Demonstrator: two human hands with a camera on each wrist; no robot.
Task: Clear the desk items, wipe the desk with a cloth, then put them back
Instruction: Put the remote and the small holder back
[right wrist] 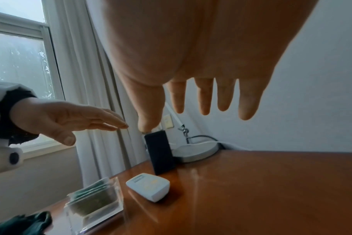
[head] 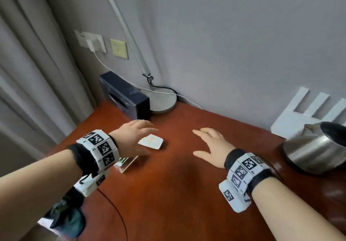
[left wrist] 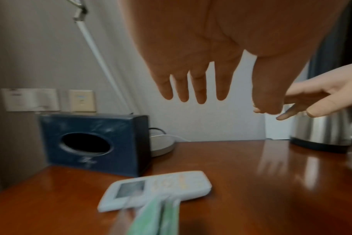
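Near the desk's [head: 187, 175] left edge, the left hand [head: 131, 137] hovers with fingers straight and apart, holding nothing, right over the white remote [head: 151, 141] beside the clear holder [right wrist: 94, 205]. I'd grab that remote by its long sides first. Right hand [head: 209, 147] hangs mid-desk, fingers spread and empty, so send it to the kettle [head: 316, 147] at the right edge.

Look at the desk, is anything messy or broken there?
Nothing looks broken or spilled. The white remote lies askew on the desk, at an angle to its edges. A dark cloth sits crumpled at the near left edge. Both hands, left hand and right hand, hover open, holding nothing.
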